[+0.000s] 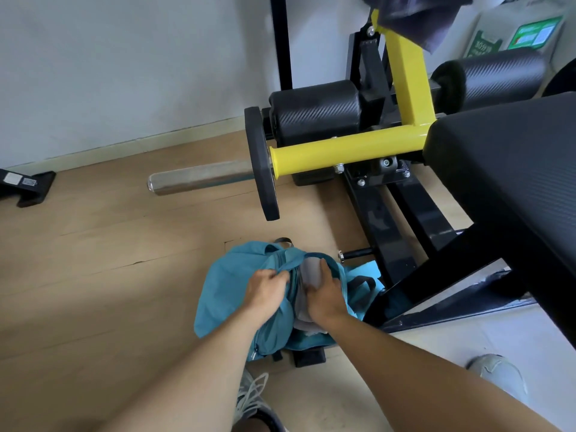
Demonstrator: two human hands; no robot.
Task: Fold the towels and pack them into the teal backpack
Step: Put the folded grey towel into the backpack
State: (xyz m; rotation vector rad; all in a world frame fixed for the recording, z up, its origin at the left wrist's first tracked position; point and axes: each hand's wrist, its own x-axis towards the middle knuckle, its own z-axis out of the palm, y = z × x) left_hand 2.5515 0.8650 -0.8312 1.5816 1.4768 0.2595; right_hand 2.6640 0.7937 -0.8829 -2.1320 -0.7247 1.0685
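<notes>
Pale wood-plank flooring (109, 260) runs up to a white wall, and a black-and-yellow steel weight bench (402, 88) with black carbon-pattern roller pads and a chrome sleeve fills the right and upper part of the view. A dark grey cloth (414, 20) hangs over the top of the yellow upright.

On the floor just in front of the bench base lies the teal fabric backpack (224, 291), its main opening facing upward and pulled apart. The left hand (268, 291) is closed on the teal rim of the opening, fingers curled around the fabric and lifting that edge toward the left. The right hand (324, 294) presses down into the opening on a folded light grey towel (311, 269), thumb and fingers clamped around its near end; most of the towel sits inside the bag, with a pale strip showing below the wrist. A black strap (363, 283) of the backpack loops out on the right side, against the bench frame.

Both bare forearms reach in from the bottom edge. A grey lace-up sneaker (252, 397) shows between them, and another pale shoe (495, 372) stands on the lighter floor at the right.
</notes>
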